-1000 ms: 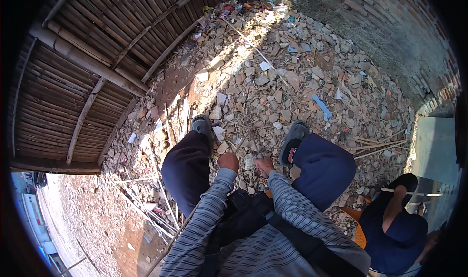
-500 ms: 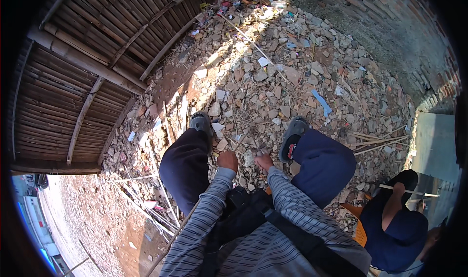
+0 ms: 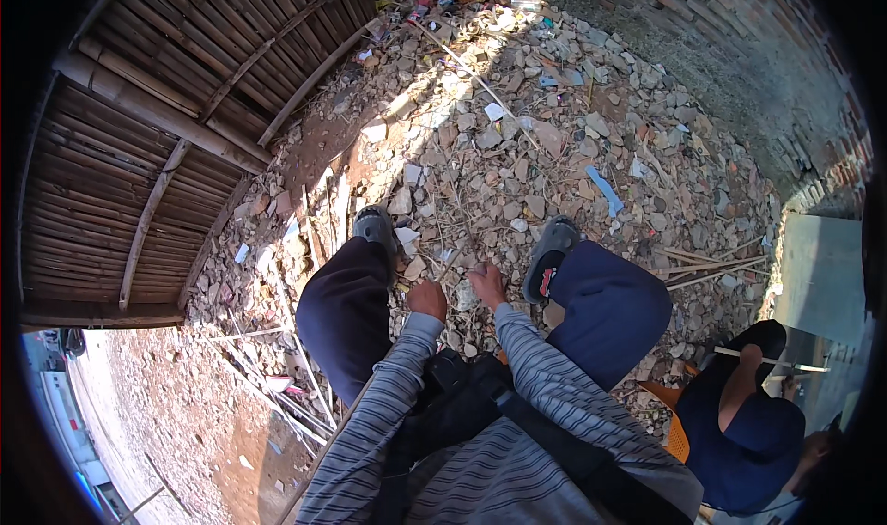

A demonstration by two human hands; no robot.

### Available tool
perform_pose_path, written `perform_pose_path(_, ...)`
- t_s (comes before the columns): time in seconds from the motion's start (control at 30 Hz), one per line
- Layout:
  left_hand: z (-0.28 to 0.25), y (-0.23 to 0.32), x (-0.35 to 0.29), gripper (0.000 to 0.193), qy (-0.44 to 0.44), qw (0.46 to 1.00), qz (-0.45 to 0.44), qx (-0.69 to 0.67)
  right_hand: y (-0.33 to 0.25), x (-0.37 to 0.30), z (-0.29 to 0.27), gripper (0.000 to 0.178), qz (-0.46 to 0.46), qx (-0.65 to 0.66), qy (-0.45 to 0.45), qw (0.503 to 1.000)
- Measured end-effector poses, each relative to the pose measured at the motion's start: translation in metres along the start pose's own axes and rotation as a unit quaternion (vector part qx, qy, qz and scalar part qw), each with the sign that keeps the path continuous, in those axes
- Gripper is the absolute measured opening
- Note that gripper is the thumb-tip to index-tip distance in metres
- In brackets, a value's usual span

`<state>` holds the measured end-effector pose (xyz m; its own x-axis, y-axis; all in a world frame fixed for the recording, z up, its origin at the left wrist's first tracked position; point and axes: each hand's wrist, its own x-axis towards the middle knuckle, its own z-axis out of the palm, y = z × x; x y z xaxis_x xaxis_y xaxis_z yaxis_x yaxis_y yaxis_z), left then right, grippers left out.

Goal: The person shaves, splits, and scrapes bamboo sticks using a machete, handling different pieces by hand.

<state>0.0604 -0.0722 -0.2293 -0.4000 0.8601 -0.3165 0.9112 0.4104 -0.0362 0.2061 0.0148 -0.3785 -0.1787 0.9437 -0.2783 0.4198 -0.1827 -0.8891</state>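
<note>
Low between my knees, my left hand [image 3: 427, 299] is closed in a fist. A thin stick [image 3: 450, 264] pokes out past it toward the rubble, and what looks like the same stick runs back along my left forearm. My right hand [image 3: 487, 285] is just to its right, apart from it, with the fingers curled in. What the right fingers hold, if anything, is too small to make out. Stones and broken rubble [image 3: 513, 188] lie under and around both hands.
My grey clogs [image 3: 552, 257] stand on the rubble. A bamboo slat wall [image 3: 111, 229] rises at left, a brick wall [image 3: 739, 63] at the far right. Another person [image 3: 748, 423] sits at lower right with a pale strip, beside an orange plastic chair [image 3: 677, 433]. Loose bamboo strips [image 3: 277, 400] lie at left.
My right hand has moved up and a little left, away from the ground near my right foot. The left hand has shifted slightly left and stays closed.
</note>
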Motion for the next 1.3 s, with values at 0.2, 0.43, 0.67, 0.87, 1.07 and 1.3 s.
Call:
perform_pose_path(0.2,0.008,-0.012,-0.007,0.022,-0.052,0.999,-0.002,-0.009,0.018,-0.034,-0.021,0.018,0.271,0.082,-0.167,0.944)
perform_pose_path(0.43,0.005,-0.01,-0.006,0.023,-0.047,0.999,-0.001,0.001,-0.01,-0.01,0.009,0.022,0.086,0.025,-0.028,0.996)
perform_pose_path(0.67,0.025,-0.019,0.0,0.027,-0.018,0.999,0.003,-0.035,0.053,-0.026,-0.002,0.024,0.115,-0.049,-0.088,0.988)
perform_pose_path(0.87,0.019,-0.021,-0.005,0.029,-0.101,0.993,0.001,-0.061,0.016,-0.03,-0.012,0.02,0.225,-0.032,-0.139,0.964)
perform_pose_path(1.07,0.008,-0.018,0.001,0.027,-0.06,0.996,0.004,-0.067,-0.035,-0.014,0.003,0.034,0.042,-0.011,-0.019,0.999)
perform_pose_path(1.3,0.021,-0.043,0.001,0.026,-0.025,0.996,-0.063,-0.061,-0.052,-0.038,0.005,0.028,0.171,0.014,-0.117,0.978)
